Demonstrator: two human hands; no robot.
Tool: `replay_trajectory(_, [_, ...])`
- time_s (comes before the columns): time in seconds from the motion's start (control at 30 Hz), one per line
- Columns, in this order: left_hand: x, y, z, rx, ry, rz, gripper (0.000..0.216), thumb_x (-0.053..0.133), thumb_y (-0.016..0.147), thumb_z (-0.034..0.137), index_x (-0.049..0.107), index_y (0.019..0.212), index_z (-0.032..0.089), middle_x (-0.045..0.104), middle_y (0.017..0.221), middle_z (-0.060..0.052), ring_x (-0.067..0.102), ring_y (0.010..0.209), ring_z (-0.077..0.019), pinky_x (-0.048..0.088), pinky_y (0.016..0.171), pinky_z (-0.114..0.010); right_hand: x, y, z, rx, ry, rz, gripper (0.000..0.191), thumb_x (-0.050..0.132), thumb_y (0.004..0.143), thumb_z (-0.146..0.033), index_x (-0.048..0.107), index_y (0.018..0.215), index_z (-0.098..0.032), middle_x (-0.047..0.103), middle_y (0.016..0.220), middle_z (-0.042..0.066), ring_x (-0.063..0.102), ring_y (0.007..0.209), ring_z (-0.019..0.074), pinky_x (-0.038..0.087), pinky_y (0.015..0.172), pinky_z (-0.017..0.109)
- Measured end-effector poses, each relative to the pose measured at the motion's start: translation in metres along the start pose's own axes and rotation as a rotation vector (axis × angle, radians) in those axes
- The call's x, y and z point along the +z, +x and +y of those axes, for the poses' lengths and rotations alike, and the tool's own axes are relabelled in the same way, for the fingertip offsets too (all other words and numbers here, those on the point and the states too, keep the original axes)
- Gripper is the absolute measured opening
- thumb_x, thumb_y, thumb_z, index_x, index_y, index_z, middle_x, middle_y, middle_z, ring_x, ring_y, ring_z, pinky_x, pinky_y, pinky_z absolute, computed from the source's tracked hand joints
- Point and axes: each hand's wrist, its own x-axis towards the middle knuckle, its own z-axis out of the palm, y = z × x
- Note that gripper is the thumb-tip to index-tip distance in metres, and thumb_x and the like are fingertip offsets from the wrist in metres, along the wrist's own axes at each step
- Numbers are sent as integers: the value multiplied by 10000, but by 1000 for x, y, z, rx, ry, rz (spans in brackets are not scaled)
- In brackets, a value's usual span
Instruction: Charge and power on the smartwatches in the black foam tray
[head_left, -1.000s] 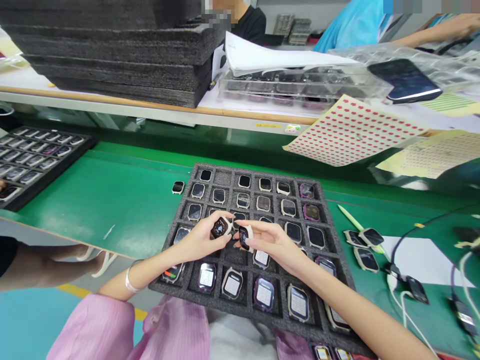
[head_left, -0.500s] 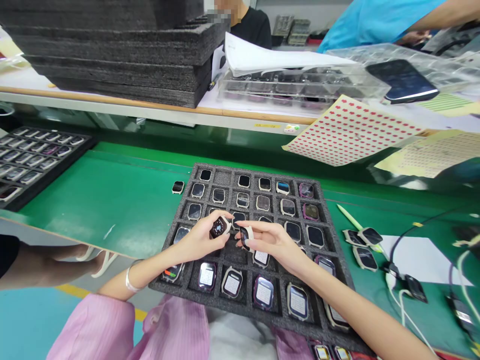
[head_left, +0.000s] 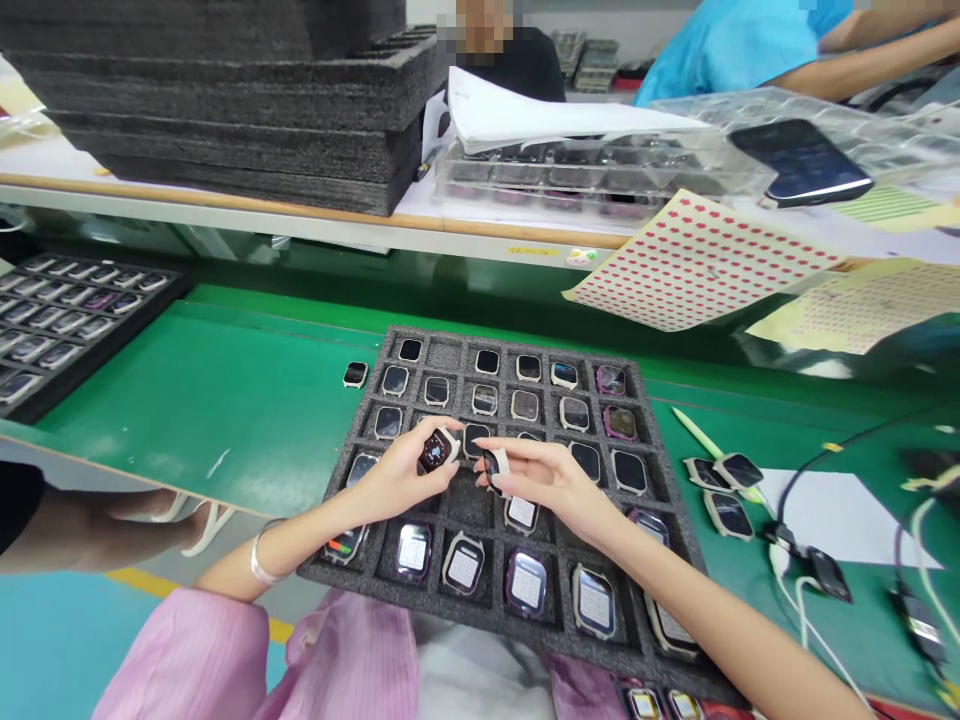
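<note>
My left hand (head_left: 401,472) is closed round a smartwatch case (head_left: 436,451) without a strap, its dark screen lit with a dial and facing up. Between the thumb and fingers of my right hand (head_left: 544,478) is a second smartwatch case (head_left: 493,466), tilted on edge so its screen shows only in part. The two watches are held apart, just above the middle of a black foam tray (head_left: 471,505). Watch cases sit singly in most of the tray's pockets, such as a purple-rimmed watch (head_left: 527,583) with a lit white screen. My hands and forearms hide some pockets.
One watch (head_left: 355,375) lies left of the tray. At right are several watches (head_left: 727,513), a green pen (head_left: 697,434), white paper (head_left: 847,520) and cables (head_left: 802,600). Another filled tray (head_left: 161,300) is at far left. Stacked foam (head_left: 247,130) and a phone (head_left: 801,160) rest on the shelf.
Both hands keep their watches and barely move; the left watch is turned slightly. In the background, the blue-sleeved person's arm has shifted.
</note>
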Motion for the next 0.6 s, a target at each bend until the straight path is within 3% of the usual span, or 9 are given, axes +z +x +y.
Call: replay_trajectory(0.6, [-2, -1, 0, 25, -17, 48, 366, 540, 819, 147, 481, 1177, 198, 545, 927, -10, 512, 784, -138, 423, 730, -238, -2, -4, -9, -89, -29, 56, 418, 764, 737, -264, 665, 1137, -201, 718, 960, 78, 707, 836, 211, 570, 763, 331])
